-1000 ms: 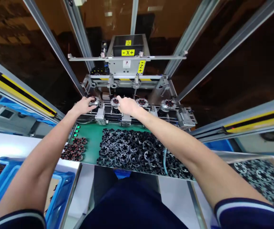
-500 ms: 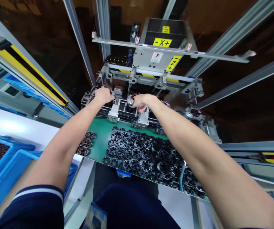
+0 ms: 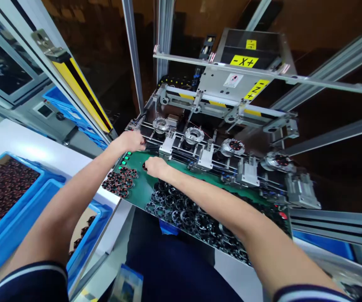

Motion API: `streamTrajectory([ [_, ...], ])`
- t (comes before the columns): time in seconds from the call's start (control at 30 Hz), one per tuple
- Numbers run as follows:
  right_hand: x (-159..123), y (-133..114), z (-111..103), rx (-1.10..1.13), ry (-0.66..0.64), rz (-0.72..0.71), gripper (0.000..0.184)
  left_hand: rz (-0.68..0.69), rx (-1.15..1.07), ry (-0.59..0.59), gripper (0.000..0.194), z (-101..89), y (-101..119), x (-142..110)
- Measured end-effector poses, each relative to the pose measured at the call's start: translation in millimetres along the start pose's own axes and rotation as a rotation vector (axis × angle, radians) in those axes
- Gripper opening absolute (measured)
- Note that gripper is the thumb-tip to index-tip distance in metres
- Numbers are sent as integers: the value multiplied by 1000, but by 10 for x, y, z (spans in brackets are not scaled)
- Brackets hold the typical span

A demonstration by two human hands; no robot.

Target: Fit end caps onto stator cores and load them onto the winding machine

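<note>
My left hand point(image 3: 131, 141) is curled closed at the left end of the machine's fixture rail; what its fingers hold is hidden. My right hand point(image 3: 155, 166) is closed over the green mat point(image 3: 138, 188), and a dark red wound stator point(image 3: 143, 166) peeks from its fingers. Just beyond the hands, two round fixtures point(image 3: 161, 124) point(image 3: 194, 135) stand empty. Two fixtures further right point(image 3: 235, 146) point(image 3: 278, 160) each carry a wound stator. A small cluster of wound stators point(image 3: 119, 178) lies on the mat below my left hand.
A heap of black ring parts point(image 3: 183, 212) covers the mat under my right forearm. Blue bins point(image 3: 7, 197) with dark parts stand at the left. The machine head with yellow X and Z labels point(image 3: 243, 61) hangs over the rail, and a yellow-black light-curtain post point(image 3: 80, 94) stands left.
Both hands pulled back from the two left fixtures, which now stand empty. My right hand dropped to the green mat. The view has swung left.
</note>
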State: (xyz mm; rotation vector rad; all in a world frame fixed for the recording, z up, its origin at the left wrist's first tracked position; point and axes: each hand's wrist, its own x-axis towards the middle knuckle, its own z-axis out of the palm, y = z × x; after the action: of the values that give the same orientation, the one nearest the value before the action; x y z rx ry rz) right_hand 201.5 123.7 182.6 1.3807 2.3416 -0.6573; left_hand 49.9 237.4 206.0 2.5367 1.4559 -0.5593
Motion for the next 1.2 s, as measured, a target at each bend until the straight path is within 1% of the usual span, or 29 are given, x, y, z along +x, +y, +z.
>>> streamTrajectory([
  [0.07, 164, -53, 87, 1, 1, -6, 40, -34, 2, -101, 30, 391, -31, -183],
  [0.13, 187, -17, 124, 13, 32, -36, 41, -80, -9, -128, 31, 730, -11, -304],
  [0.2, 33, 142, 127, 43, 85, -84, 40, -110, -31, -109, 32, 950, 22, -397],
  [0.23, -118, 280, 120, 64, 119, -105, 41, -114, -46, -94, 33, 1004, 33, -444],
  [0.27, -323, 459, 108, 88, 155, -115, 43, -111, -62, -77, 33, 1019, 39, -493],
  [0.33, -876, 927, 80, 130, 232, -80, 44, -89, -97, -24, 35, 939, 50, -584],
  [0.37, -1207, 1199, 69, 146, 271, -14, 45, -66, -120, 15, 37, 851, 68, -616],
  [0.4, -1554, 1481, 62, 154, 308, 81, 45, -29, -150, 64, 40, 738, 107, -629],
  [0.43, -1899, 1761, 64, 166, 350, 227, 47, 24, -188, 116, 43, 605, 180, -618],
  [0.47, -2221, 2029, 78, 185, 413, 477, 48, 90, -229, 166, 45, 458, 297, -581],
  [0.5, -2503, 2277, 107, 166, 445, 650, 53, 166, -270, 209, 46, 302, 463, -514],
  [0.53, -2733, 2497, 150, 151, 463, 788, 59, 244, -307, 241, 47, 145, 681, -418],
  [0.57, -2905, 2686, 208, 139, 470, 899, 63, 318, -335, 261, 48, -8, 944, -294],
  [0.6, -3021, 2843, 277, 131, 461, 963, 67, 384, -352, 272, 50, -151, 1242, -149],
  [0.67, -3112, 3073, 425, 153, 419, 1021, 66, 473, -350, 267, 60, -386, 1886, 185],
  [0.73, -3084, 3228, 554, 207, 360, 1018, 60, 499, -312, 252, 69, -540, 2491, 525],
  [0.77, -3050, 3292, 602, 240, 329, 1008, 56, 491, -283, 237, 72, -587, 2749, 681],
  [0.8, -3010, 3355, 638, 273, 300, 996, 53, 474, -251, 216, 74, -617, 2969, 823],
  [0.87, -2924, 3483, 674, 335, 242, 971, 47, 416, -178, 157, 71, -638, 3299, 1056],
  [0.93, -2834, 3615, 676, 388, 177, 953, 42, 342, -103, 93, 66, -635, 3509, 1230],
  [1.03, -2706, 3773, 649, 458, 91, 941, 35, 256, -4, 11, 62, -649, 3702, 1413],
  [1.13, -2654, 3825, 624, 506, 46, 933, 33, 223, 62, -49, 63, -729, 3813, 1511],
  [1.2, -2695, 3812, 603, 521, 35, 920, 31, 221, 84, -63, 68, -819, 3815, 1509],
])
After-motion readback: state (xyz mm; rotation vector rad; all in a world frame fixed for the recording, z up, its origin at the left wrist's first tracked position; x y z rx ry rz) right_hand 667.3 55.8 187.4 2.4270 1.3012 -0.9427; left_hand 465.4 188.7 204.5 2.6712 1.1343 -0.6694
